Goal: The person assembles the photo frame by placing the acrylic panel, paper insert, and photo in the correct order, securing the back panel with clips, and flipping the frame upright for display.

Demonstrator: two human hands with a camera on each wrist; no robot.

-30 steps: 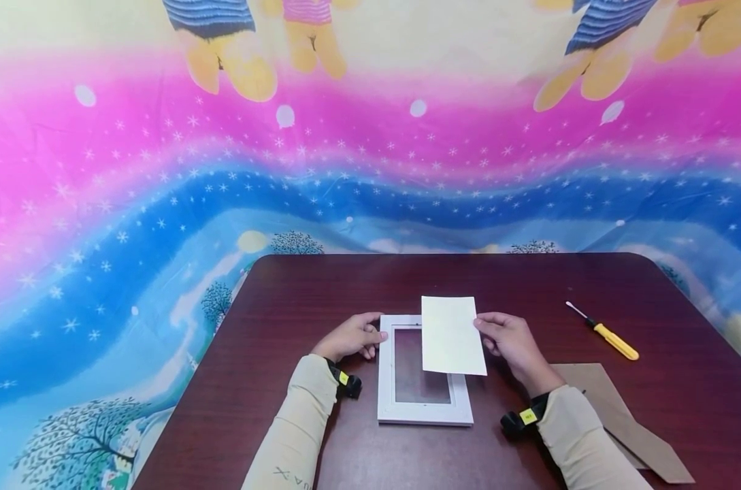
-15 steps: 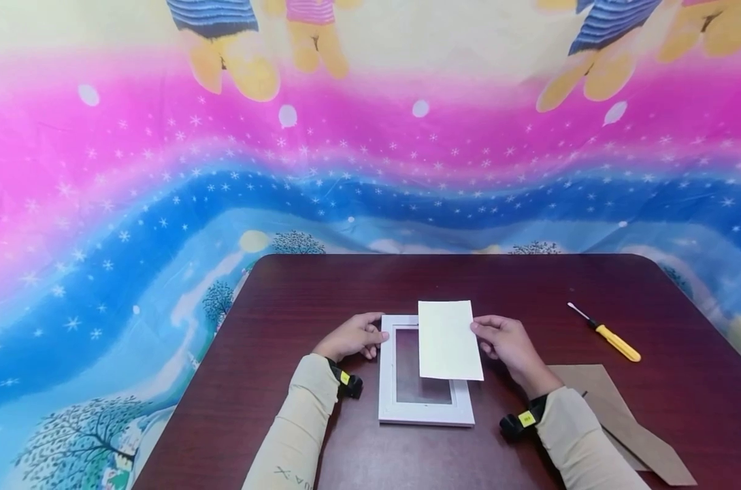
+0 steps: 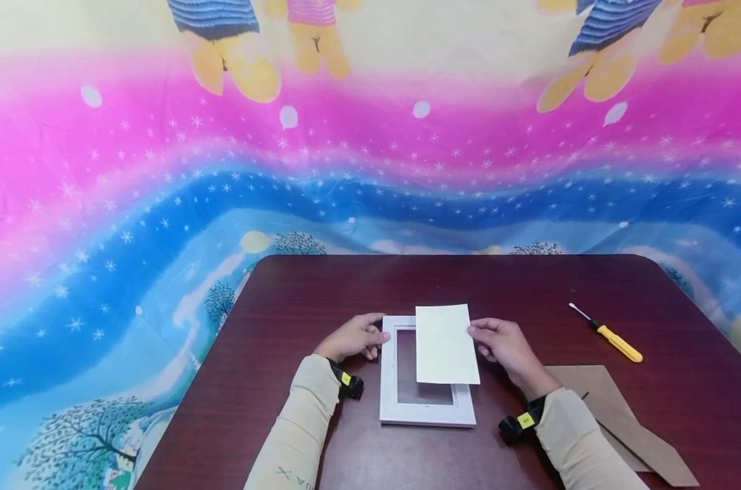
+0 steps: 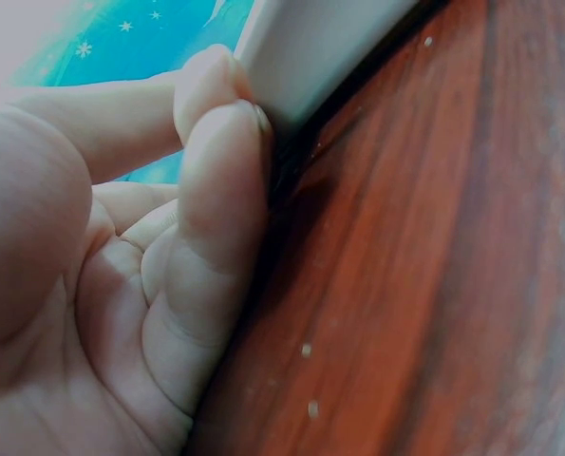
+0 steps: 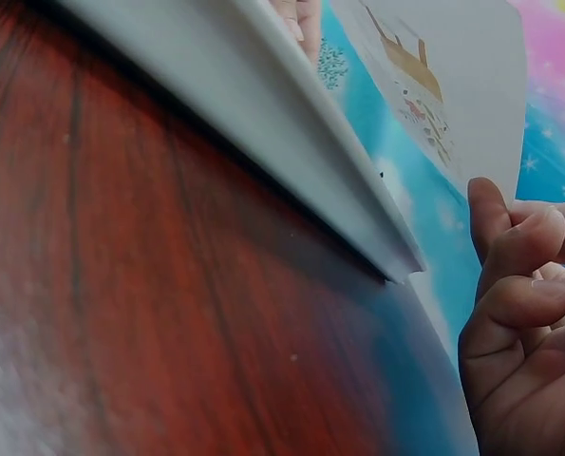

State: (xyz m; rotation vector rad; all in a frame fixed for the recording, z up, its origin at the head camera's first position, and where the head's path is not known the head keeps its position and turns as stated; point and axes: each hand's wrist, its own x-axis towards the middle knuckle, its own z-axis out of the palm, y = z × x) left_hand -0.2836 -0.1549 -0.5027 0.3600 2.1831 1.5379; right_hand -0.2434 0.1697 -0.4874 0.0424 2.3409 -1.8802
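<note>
A white picture frame (image 3: 428, 414) lies on the dark red table, a clear pane or opening in its middle. My left hand (image 3: 348, 337) grips its far left corner, thumb on top; in the left wrist view, fingertips meet the frame's side (image 4: 325, 57). Between thumb and fingers my right hand (image 3: 506, 347) pinches the right edge of a cream-white card (image 3: 446, 344). The card hovers above the frame, covering the upper right of its opening in the head view. Its underside, a picture with a brown drawing (image 5: 424, 71), shows in the right wrist view.
A yellow-handled screwdriver (image 3: 616, 341) lies at the right of the table (image 3: 321, 286). Nearer, a brown backing board (image 3: 581, 381) with a stand leg (image 3: 652, 446) lies partly behind the right sleeve. A printed cloth (image 3: 370, 150) hangs behind the table.
The right hand has brought the card a little left and nearer to me over the frame. The left hand and the frame stay in place.
</note>
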